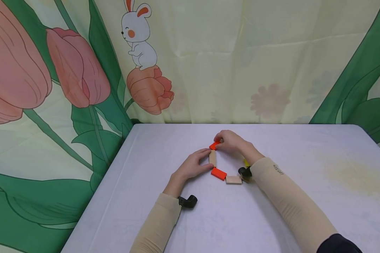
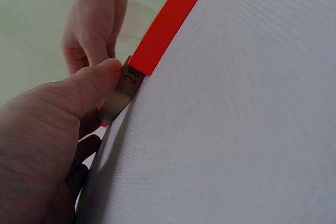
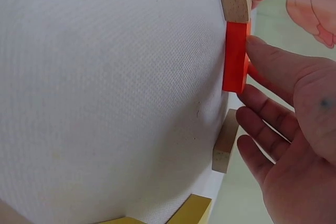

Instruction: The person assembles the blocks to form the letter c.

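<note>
My right hand (image 1: 232, 142) pinches a small red block (image 1: 213, 146) at the far end of a curved row of blocks. In the right wrist view, the thumb lies along one side of that red block (image 3: 236, 59), which meets a plain wooden block. That wooden block (image 1: 212, 159) is held by my left hand (image 1: 193, 165), thumb at its near end and a finger at its far end. Closer in the left wrist view, the wooden block (image 2: 126, 85) bears the number 28. A second red block (image 1: 219, 174) adjoins it, followed by another plain wooden block (image 1: 233, 180).
Yellow shows on a block (image 1: 246, 163) partly hidden by the right wrist. Yellow blocks (image 3: 191, 211) and a separate wooden block (image 3: 226, 141) appear in the right wrist view. A white-covered table (image 1: 304, 151) lies before a patterned curtain (image 1: 215, 52).
</note>
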Demonstrator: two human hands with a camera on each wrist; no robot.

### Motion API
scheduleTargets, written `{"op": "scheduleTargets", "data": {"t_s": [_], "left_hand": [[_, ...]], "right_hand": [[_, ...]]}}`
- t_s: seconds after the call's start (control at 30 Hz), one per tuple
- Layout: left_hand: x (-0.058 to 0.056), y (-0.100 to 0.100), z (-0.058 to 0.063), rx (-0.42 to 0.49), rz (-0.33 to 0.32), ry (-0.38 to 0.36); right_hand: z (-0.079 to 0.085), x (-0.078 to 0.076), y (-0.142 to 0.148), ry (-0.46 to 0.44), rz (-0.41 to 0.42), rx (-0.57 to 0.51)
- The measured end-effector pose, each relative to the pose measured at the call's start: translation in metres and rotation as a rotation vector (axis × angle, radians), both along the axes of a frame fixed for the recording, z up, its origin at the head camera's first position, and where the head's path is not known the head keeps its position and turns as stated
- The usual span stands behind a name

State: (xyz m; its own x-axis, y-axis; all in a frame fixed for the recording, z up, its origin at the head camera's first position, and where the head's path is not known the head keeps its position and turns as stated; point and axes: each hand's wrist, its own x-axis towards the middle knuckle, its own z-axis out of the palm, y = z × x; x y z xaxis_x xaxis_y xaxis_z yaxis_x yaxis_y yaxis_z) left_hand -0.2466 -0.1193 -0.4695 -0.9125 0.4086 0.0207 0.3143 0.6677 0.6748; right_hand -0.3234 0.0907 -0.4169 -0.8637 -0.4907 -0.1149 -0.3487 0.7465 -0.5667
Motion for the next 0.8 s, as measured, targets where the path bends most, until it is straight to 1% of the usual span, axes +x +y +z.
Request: {"op": "scheduleTargets", "data": {"t_s": [0.3, 0.57, 0.8], "left_hand": [[-0.0010, -0.0015, -0.0034, 0.001, -0.008, 0.019], [-0.0008, -0.0014, -0.0022, -0.003, -0.009, 0.022], [-0.0014, -0.0005, -0.0016, -0.005, -0.017, 0.024]], "right_hand": [[0.0012, 0.0004, -0.0005, 0.008, 0.020, 0.012], [0.0016, 0.0000, 0.0017, 0.014, 0.026, 0.013], [0.0079, -0.0002, 0.0080, 0.015, 0.000, -0.036]]}}
